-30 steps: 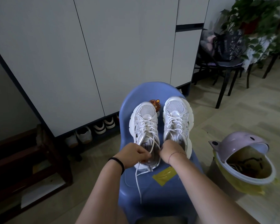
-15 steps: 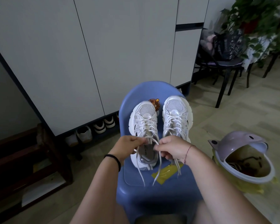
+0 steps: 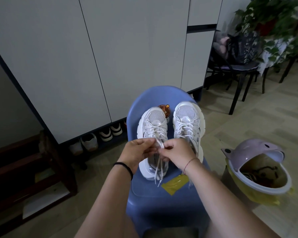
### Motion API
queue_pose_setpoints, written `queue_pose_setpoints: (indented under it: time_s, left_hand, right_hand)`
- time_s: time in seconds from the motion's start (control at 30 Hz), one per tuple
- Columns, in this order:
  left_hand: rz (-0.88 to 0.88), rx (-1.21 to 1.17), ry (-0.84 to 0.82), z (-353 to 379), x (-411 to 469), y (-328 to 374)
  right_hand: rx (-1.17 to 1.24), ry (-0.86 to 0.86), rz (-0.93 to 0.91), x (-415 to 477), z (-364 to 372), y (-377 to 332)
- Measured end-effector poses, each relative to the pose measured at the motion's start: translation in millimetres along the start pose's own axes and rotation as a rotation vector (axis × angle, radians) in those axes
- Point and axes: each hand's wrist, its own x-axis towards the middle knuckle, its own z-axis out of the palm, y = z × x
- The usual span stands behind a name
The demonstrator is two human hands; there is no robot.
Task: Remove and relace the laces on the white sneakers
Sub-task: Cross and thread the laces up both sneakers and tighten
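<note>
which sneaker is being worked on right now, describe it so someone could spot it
On the blue plastic chair in front of the white cabinet stand two white sneakers, toes toward the backrest. It is the sneaker on the camera's left, beside the cartoon sticker. Unlike the right-side sneaker, its laces are pinched by the left hand and right hand.

Both hands (left (image 3: 136, 152), right (image 3: 176, 154)) pinch the left sneaker's (image 3: 153, 134) laces (image 3: 159, 145).

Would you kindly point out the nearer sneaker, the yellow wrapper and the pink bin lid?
nearer sneaker (image 3: 154, 118): head view, mesh toe.
yellow wrapper (image 3: 175, 184): head view, its middle.
pink bin lid (image 3: 252, 150): head view, domed top.
</note>
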Motion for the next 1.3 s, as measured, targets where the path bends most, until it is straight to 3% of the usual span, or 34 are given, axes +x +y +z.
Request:
queue_pose_setpoints:
  time_s: [0.13, 0.37, 0.47, 0.63, 0.8, 0.9, 1.1, 1.3]
  left_hand:
    - [-0.040, 0.137, 0.101, -8, 3, -3]
    - [-0.165, 0.124, -0.026, -2, -3, -3]
    - [-0.168, 0.101, -0.012, -2, -2, -2]
    - [-0.147, 0.104, 0.055, -6, -2, 1]
    - [-0.137, 0.125, 0.074, -3, -1, -1]
    - [-0.088, 0.168, 0.103, -3, 0, -3]
    - [0.133, 0.630, 0.248, -3, 5, -15]
    - [0.190, 0.912, 0.304, 3, 7, -21]
  right_hand:
    - [0.201, 0.144, -0.049, 2, -7, -7]
    - [0.483, 0.221, -0.018, 9, -3, -9]
    - [0.345, 0.173, -0.010, 12, -4, -3]
    - [-0.178, 0.039, 0.033, 13, -1, 15]
    - [-0.494, -0.091, 0.101, 20, 7, 24]
    - [-0.622, -0.084, 0.125, 21, 17, 29]
    - [-0.701, -0.112, 0.158, 17, 22, 26]
    - [-0.398, -0.213, 0.135, 8, 2, 20]
